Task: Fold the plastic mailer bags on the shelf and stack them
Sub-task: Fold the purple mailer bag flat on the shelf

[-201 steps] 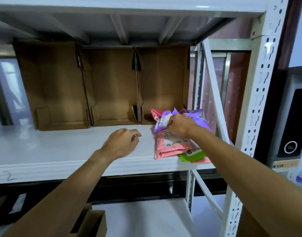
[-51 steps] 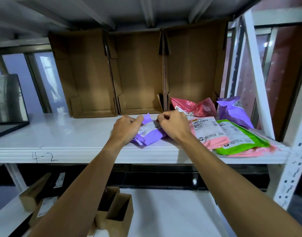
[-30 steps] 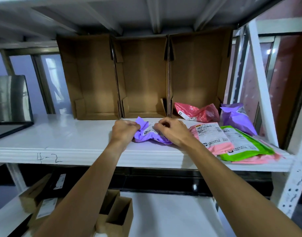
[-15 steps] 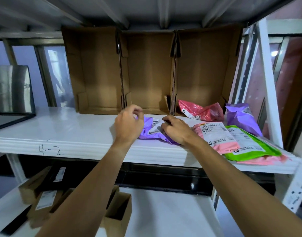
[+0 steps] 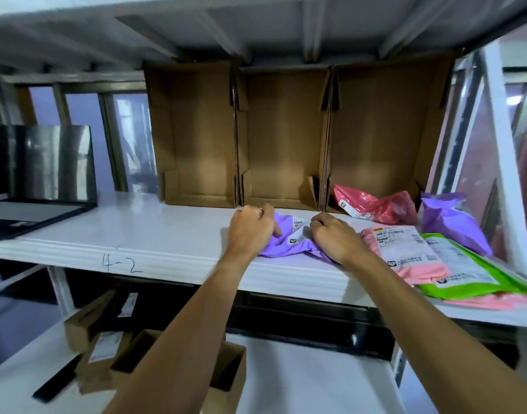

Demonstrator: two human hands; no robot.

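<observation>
We can read only one marking with confidence: "4-2", handwritten in dark ink on the front edge of the white shelf (image 5: pixel 172 258), left of centre in the frame. The white shipping labels on the purple mailer (image 5: pixel 289 243) at centre, the pink mailer (image 5: pixel 405 255) and the green mailer (image 5: pixel 477 279) at lower right carry print and small logos, but we find them too small and blurred to read.

Both hands work on a crumpled purple mailer bag (image 5: pixel 289 243) lying on the white shelf (image 5: pixel 154 234). The left hand (image 5: pixel 250 230) grips its left end and the right hand (image 5: pixel 335 237) presses its right end. Just beside it on the right lie a pink mailer (image 5: pixel 405 252) and a green mailer (image 5: pixel 471 273).
</observation>
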